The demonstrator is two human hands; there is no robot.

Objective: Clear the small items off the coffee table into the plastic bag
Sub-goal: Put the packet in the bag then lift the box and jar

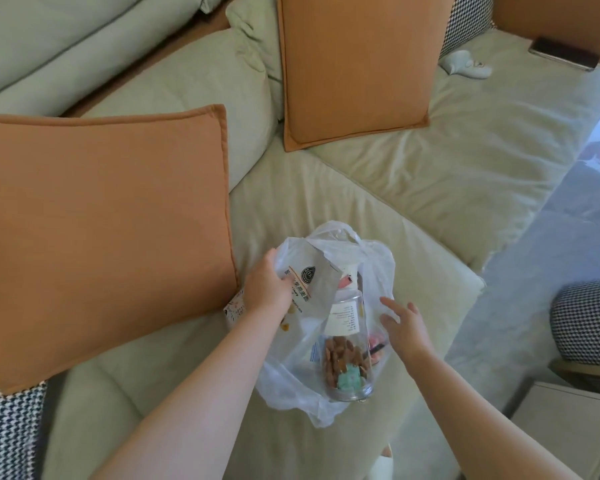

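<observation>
translucent plastic bag (378, 271), jar (347, 355) inside

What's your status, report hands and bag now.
Left hand grips grey snack pouch at mouth of clear plastic bag. Right hand open, at the bag's right side. Clear nut jar inside bag, on green sofa. No obstruction.

Soft daylight from right, slight glare on sofa (465, 150), mild blur, wide-angle bending at edges, faint shadows
</observation>
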